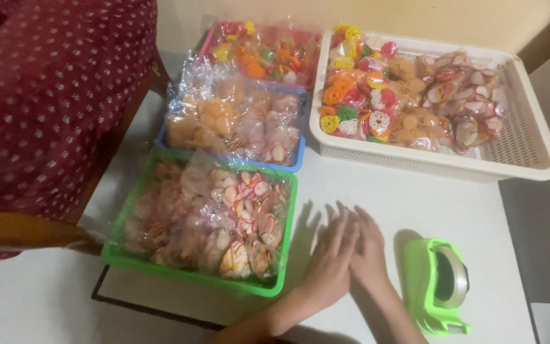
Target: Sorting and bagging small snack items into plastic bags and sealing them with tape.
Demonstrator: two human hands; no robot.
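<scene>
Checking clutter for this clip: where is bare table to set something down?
Bare strip between the cream basket and the hands, running right above the tape dispenser. Another patch at the near left, below the green tray. Crowded at the far left, where the green, blue and pink trays sit close together.

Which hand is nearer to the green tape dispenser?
Right. The right hand lies flat on the table just left of the tape dispenser, with a small gap between them. The left hand is pressed against the right hand's far side, nearer the green basket.
</scene>
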